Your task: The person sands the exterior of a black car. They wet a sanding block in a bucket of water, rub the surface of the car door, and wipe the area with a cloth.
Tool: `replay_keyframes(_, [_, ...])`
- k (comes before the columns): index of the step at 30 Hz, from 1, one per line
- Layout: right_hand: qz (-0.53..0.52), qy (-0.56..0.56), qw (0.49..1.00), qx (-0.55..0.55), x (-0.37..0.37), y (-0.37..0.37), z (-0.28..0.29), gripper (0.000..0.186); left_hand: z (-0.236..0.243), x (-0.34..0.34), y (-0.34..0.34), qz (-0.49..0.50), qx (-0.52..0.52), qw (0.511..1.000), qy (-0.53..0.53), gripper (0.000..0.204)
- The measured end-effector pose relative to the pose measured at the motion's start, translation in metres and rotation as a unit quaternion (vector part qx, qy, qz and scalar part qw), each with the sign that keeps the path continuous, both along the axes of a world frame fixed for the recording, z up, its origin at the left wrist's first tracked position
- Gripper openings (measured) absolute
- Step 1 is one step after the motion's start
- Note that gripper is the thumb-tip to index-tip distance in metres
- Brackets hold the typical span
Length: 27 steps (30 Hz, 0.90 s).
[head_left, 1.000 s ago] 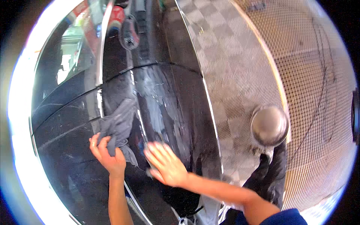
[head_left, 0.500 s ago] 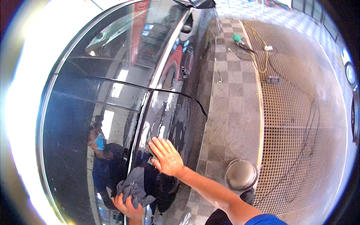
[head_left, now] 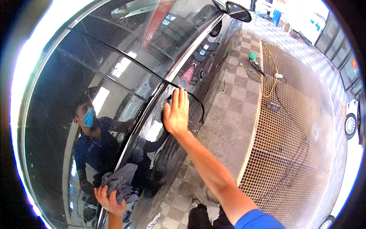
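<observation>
A glossy black car [head_left: 61,99] fills the left of the view, with a person's reflection in its side. My right hand [head_left: 175,110] lies flat, fingers stretched, on the wet-streaked door just behind a dark seam. Something small under its palm is mostly hidden and cannot be made out. Lower left, my left hand [head_left: 110,200] grips a crumpled grey cloth [head_left: 119,181] against the car, below my right hand. A side mirror [head_left: 238,11] juts from the car at the top.
Beside the car run a checkered tile floor [head_left: 217,129] and a grating [head_left: 286,160]. On them lie a green-topped tool [head_left: 254,59] and yellow cord [head_left: 270,84]. Other cars' wheels [head_left: 350,124] show at the right; a glass-panelled front [head_left: 339,57] stands at upper right.
My right hand has slid forward along the door toward the seam. The view has swung up, showing the mirror and more floor; my left hand with the cloth sits lower in view.
</observation>
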State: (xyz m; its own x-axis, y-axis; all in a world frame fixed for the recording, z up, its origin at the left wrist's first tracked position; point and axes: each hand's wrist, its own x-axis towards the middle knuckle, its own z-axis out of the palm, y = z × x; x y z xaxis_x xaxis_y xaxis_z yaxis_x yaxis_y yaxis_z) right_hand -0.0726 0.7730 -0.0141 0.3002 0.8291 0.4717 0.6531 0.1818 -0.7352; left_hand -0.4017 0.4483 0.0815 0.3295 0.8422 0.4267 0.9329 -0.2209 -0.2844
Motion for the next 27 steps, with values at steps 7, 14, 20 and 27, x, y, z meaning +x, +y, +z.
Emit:
replay_keyframes(7, [0.145,-0.015,0.988,0.045,0.007,-0.055,-0.041,0.072,0.001,-0.011,-0.003,0.015,0.012,1.0,0.012,0.05])
replay_keyframes(14, [0.12,-0.048,0.991,0.033,0.001,-0.016,0.008,0.07,-0.005,-0.007,0.003,-0.007,0.02,1.0,0.009,0.051])
replay_keyframes(20, [0.2,-0.078,0.975,0.05,-0.031,-0.094,-0.015,0.073,0.009,-0.016,-0.003,-0.03,0.013,0.999,0.013,0.044])
replay_keyframes(27, [0.136,-0.034,0.99,0.026,-0.07,-0.112,0.007,0.075,0.0,-0.009,0.009,-0.031,0.02,0.999,0.008,0.045])
